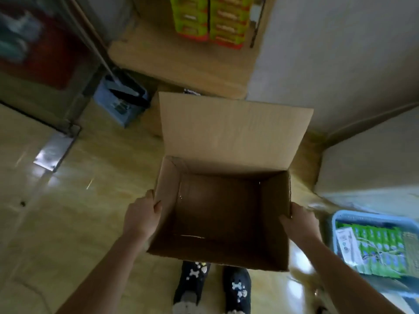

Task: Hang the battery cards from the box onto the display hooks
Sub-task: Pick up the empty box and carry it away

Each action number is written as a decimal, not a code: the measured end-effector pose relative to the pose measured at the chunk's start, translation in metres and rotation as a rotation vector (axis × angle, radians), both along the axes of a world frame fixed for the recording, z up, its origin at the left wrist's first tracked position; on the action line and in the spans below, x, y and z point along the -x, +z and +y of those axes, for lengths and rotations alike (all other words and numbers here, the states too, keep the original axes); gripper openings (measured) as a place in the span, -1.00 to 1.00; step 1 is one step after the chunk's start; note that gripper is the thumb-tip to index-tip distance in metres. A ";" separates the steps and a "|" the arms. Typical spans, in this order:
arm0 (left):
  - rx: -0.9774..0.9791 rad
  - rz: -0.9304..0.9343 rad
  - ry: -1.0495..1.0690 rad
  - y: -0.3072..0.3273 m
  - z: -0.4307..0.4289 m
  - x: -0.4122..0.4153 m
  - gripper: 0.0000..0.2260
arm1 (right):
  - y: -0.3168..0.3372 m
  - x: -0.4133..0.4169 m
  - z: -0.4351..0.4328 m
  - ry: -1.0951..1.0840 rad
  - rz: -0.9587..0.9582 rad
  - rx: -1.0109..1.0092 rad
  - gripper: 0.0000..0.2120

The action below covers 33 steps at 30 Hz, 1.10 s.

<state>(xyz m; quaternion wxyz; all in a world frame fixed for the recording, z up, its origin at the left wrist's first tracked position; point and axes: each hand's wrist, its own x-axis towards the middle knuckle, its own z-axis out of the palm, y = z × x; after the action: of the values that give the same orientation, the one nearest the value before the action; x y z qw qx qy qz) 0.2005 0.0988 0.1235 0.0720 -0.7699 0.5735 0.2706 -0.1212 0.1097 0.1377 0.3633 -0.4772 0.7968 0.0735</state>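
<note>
An open brown cardboard box (222,211) is held above the floor, its far flap standing up. Its inside looks bare and dark; I see no cards in it. My left hand (141,217) grips the left wall with the thumb over the rim. Gripping the right wall is my right hand (299,223). Green battery cards (381,248) lie stacked in a blue basket (335,220) at the lower right. No display hooks are clearly in view.
My two dark shoes (213,288) stand on the glossy tan floor under the box. A blue dustpan with a broom (120,103) leans at the upper left. Stacked green and red packs (210,19) sit on a wooden shelf ahead. White cabinet at right.
</note>
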 end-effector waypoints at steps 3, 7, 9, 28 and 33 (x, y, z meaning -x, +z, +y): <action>0.042 -0.013 0.109 0.057 0.025 -0.040 -0.79 | 0.053 -0.032 -0.028 0.186 -0.006 0.023 -0.82; 0.107 -0.007 0.361 0.113 0.075 -0.096 -0.81 | 0.112 -0.103 -0.066 0.469 -0.003 0.074 -0.82; 0.144 0.004 0.518 0.131 0.108 -0.123 -0.82 | 0.130 -0.150 -0.076 0.609 0.001 0.120 -0.81; 0.147 -0.085 1.537 0.131 0.524 -0.350 -0.76 | 0.138 -0.664 0.169 1.553 -0.132 0.087 -0.83; 0.120 -0.060 1.707 0.127 0.602 -0.377 -0.77 | 0.133 -0.762 0.253 1.760 -0.117 -0.003 -0.84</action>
<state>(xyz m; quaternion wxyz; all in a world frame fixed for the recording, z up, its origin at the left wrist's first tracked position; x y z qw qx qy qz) 0.5773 0.7005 0.2500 -0.1820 -0.9474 -0.1912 0.1808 0.6411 0.3622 0.2708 0.2157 -0.9204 0.1202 0.3032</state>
